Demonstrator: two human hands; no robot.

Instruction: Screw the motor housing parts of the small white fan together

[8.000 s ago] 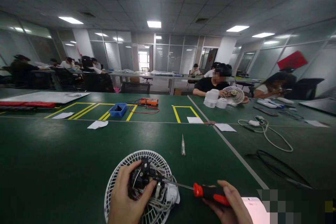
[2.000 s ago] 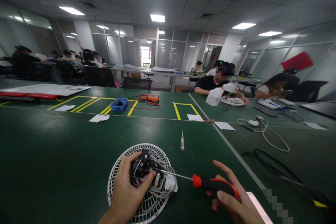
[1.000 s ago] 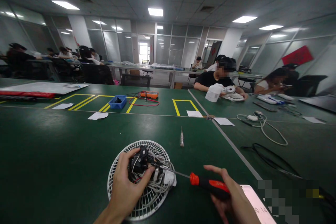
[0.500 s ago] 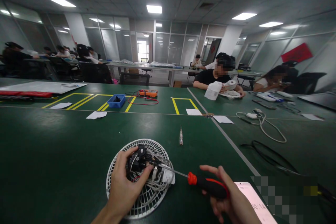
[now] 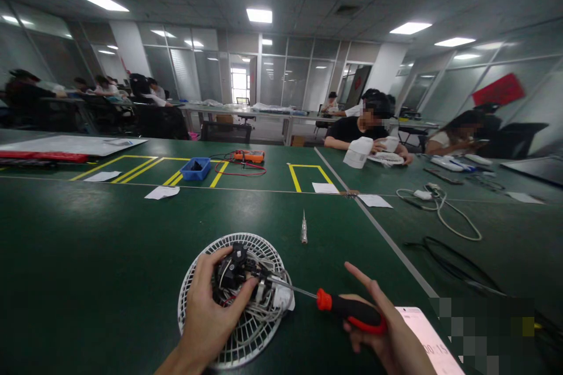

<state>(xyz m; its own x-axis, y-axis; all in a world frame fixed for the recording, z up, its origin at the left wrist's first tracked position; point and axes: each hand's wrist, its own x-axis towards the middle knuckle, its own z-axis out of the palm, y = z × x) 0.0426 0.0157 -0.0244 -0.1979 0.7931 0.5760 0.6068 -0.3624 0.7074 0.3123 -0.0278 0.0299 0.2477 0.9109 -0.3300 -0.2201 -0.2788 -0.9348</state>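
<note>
A round white fan grille (image 5: 237,357) lies on the green table, with a black motor assembly (image 5: 233,266) and coiled grey-white cables on it. My left hand (image 5: 213,304) is closed around the motor assembly, thumb on the near side and fingers behind. My right hand (image 5: 378,322) grips the red-and-black handle of a screwdriver (image 5: 356,310), its index finger stretched out above the handle. The metal shaft points left into the assembly; its tip is hard to make out among the parts. A small clear-handled screwdriver (image 5: 304,228) lies beyond the grille.
A phone (image 5: 424,331) showing a timer lies beside my right wrist. Farther back are a blue bin (image 5: 196,169), an orange multimeter (image 5: 249,156) and paper slips. Black cables (image 5: 457,263) lie to the right. Across the table, a person (image 5: 360,123) handles white parts.
My right index finger has lifted and straightened away from the screwdriver handle. The screwdriver and my left hand have barely moved.
</note>
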